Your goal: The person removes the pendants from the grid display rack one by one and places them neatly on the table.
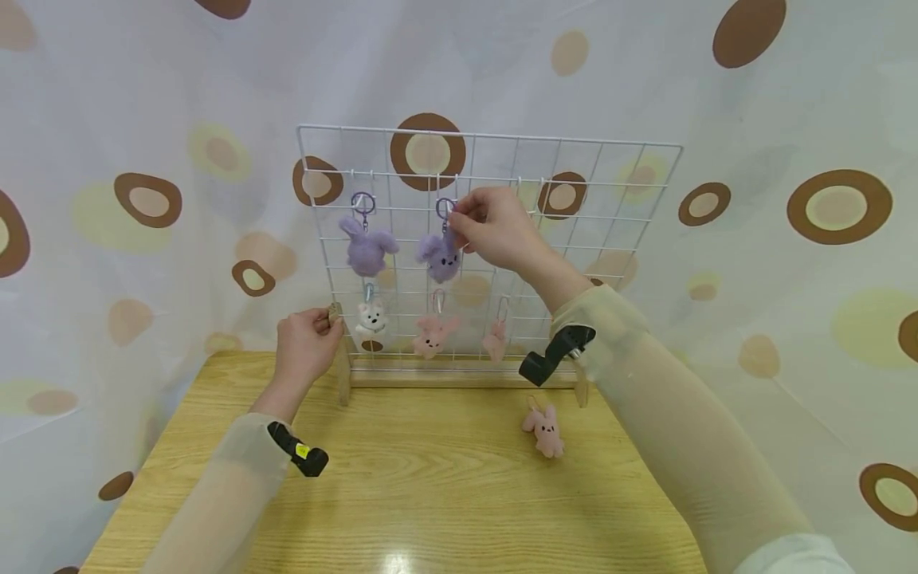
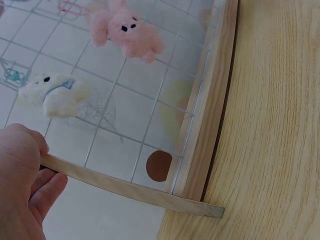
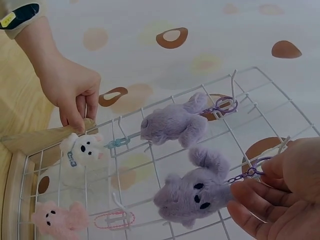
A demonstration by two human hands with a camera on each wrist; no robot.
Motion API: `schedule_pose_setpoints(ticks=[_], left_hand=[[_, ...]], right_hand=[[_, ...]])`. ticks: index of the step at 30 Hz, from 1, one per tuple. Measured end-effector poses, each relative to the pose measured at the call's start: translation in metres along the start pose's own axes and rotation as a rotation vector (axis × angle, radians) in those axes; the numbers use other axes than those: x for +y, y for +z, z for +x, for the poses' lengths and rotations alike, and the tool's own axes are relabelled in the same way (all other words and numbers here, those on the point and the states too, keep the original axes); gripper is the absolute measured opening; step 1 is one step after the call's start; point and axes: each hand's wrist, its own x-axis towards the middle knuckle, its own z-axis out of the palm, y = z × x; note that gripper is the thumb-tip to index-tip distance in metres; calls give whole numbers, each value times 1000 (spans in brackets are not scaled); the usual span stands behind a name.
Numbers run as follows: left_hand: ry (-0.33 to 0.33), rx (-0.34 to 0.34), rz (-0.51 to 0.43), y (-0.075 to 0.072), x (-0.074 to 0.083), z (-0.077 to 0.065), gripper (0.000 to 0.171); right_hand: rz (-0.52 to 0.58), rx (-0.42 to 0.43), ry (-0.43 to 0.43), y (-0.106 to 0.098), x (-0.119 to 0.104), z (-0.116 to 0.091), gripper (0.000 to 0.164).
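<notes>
My right hand (image 1: 500, 229) pinches the purple ring (image 3: 261, 166) of a purple plush bunny keychain (image 1: 439, 258) at the upper middle of a white wire grid rack (image 1: 495, 137). Beside that ring a white hook (image 3: 285, 144) sticks out from the grid. The bunny hangs face outward below my fingers. With my left hand (image 1: 307, 343) I grip the upright wooden post (image 2: 125, 189) at the rack's left side, thumb and fingers around it. Another purple bunny keychain (image 1: 367, 253) hangs on a hook to the left, its back turned outward.
On the lower row hang a white plush dog keychain (image 1: 371, 317), a pink bunny keychain (image 1: 432, 336) and another pink keychain (image 1: 495, 341) turned sideways. One pink bunny keychain (image 1: 547, 433) lies on the wooden table (image 1: 430, 494) before the rack. A dotted cloth (image 1: 760, 263) covers the wall behind.
</notes>
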Motion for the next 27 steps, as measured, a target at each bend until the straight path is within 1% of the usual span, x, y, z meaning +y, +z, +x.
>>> schedule_pose_setpoints(ticks=[5, 11, 27], left_hand=[[-6, -4, 7, 0, 0, -1, 31], [-18, -7, 10, -1, 0, 0, 33], [-24, -3, 15, 0, 2, 0, 32]], right_hand=[[6, 5, 2, 3, 0, 1, 16], [31, 19, 2, 2, -5, -3, 16], [18, -1, 15, -8, -16, -13, 17]])
